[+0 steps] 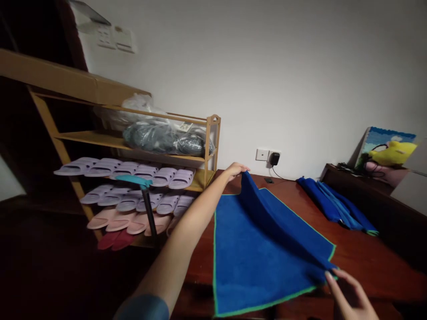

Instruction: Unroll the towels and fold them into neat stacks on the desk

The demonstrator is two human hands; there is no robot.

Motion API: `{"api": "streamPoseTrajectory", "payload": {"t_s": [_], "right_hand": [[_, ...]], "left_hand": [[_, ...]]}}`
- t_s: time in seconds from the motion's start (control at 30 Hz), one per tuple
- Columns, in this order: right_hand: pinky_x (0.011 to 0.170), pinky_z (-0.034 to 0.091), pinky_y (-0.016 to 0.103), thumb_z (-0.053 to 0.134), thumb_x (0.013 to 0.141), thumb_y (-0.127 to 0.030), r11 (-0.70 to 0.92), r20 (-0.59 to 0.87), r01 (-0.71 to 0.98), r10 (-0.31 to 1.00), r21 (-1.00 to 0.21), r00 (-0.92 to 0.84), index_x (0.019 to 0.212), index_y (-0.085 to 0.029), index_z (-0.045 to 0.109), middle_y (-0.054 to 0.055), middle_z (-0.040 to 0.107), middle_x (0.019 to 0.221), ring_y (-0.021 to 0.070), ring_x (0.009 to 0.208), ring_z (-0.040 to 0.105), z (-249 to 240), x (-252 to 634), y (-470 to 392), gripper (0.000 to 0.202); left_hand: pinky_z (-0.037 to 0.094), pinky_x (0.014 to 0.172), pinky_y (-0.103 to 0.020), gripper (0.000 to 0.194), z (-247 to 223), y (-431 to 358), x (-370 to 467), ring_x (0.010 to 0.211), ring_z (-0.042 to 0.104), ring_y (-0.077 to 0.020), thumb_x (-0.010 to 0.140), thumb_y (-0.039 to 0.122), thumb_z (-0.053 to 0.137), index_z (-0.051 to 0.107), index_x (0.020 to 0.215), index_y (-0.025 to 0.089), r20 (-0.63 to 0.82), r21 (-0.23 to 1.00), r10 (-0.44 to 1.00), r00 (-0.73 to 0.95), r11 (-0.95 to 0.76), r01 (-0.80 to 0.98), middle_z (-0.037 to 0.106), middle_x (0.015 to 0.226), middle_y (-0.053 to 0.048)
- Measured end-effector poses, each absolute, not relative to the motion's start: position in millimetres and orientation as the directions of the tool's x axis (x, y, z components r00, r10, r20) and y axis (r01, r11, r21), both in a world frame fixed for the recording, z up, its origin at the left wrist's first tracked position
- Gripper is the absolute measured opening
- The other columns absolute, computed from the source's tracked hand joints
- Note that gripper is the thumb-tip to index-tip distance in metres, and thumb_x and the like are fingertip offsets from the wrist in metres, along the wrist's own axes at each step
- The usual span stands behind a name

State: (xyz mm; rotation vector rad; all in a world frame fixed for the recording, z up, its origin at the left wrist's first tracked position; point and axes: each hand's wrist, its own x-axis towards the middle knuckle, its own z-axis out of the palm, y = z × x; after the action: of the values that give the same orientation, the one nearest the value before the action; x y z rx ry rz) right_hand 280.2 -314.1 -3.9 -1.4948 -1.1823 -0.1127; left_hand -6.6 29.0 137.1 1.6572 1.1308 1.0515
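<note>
A blue towel (247,253) with a bright green edge is spread over the reddish-brown wooden table (363,262). My left hand (236,170) reaches to the far side and pinches the towel's far edge. At the near right, my right hand (350,289) grips the near edge between thumb and fingers. Between the two hands the cloth is lifted into a long raised ridge, while the parts on either side lie flat. The near left corner reaches the table's front edge.
Folded blue towels (333,204) lie at the table's back right. A black plug (274,158) sits in a wall socket, its cord running down behind. Left stands a wooden rack (209,146) with lilac slippers (160,177). A yellow plush toy (393,153) rests far right.
</note>
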Motion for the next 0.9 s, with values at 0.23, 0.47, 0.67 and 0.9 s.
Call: {"api": "streamPoseTrajectory", "payload": {"t_s": [0.23, 0.47, 0.67, 0.9], "right_hand": [[0.077, 0.051, 0.029, 0.071, 0.065, -0.052, 0.158, 0.453, 0.465, 0.625, -0.871, 0.636, 0.101, -0.016, 0.068, 0.006, 0.069, 0.095, 0.024, 0.091, 0.063, 66.5, 318.9, -256.2, 0.051], [0.071, 0.049, 0.029, 0.068, 0.065, -0.055, 0.244, 0.555, 0.592, 0.716, -0.768, 0.424, 0.103, -0.017, 0.071, 0.006, 0.071, 0.09, 0.0204, 0.081, 0.064, 125.0, 348.8, -206.6, 0.053], [0.074, 0.046, 0.027, 0.064, 0.071, -0.053, 0.27, 0.607, 0.674, 0.723, -0.688, 0.33, 0.099, -0.008, 0.071, 0.011, 0.071, 0.09, 0.0176, 0.08, 0.063, 157.3, 348.5, -190.5, 0.053], [0.071, 0.045, 0.028, 0.059, 0.071, -0.061, 0.283, 0.654, 0.752, 0.715, -0.595, 0.248, 0.094, -0.007, 0.071, 0.011, 0.07, 0.084, 0.0175, 0.074, 0.063, 183.3, 349.4, -192.3, 0.059]], "left_hand": [[0.045, 0.077, -0.027, 0.02, 172.3, -15.3, -75.0, 0.074, 0.061, -0.0148, 0.061, 0.009, 0.071, 0.073, 0.08, 0.014, 0.276, 0.921, 0.928, 0.25, -0.33, 0.207, 0.071, 0.073, -0.004], [0.046, 0.073, -0.029, 0.018, 210.7, -48.4, -116.6, 0.073, 0.063, -0.0181, 0.061, 0.019, 0.074, 0.073, 0.079, 0.014, 0.517, 0.737, 0.841, 0.16, -0.532, 0.416, 0.07, 0.07, -0.002], [0.045, 0.067, -0.026, 0.019, 229.7, -69.5, -134.0, 0.074, 0.063, -0.0187, 0.066, 0.024, 0.072, 0.073, 0.082, 0.014, 0.594, 0.604, 0.794, 0.129, -0.546, 0.581, 0.072, 0.075, -0.003], [0.045, 0.077, -0.029, 0.019, 247.0, -106.3, -149.3, 0.081, 0.065, -0.0215, 0.076, 0.028, 0.066, 0.074, 0.087, 0.015, 0.68, 0.325, 0.699, 0.221, -0.558, 0.764, 0.073, 0.085, -0.005]]}}
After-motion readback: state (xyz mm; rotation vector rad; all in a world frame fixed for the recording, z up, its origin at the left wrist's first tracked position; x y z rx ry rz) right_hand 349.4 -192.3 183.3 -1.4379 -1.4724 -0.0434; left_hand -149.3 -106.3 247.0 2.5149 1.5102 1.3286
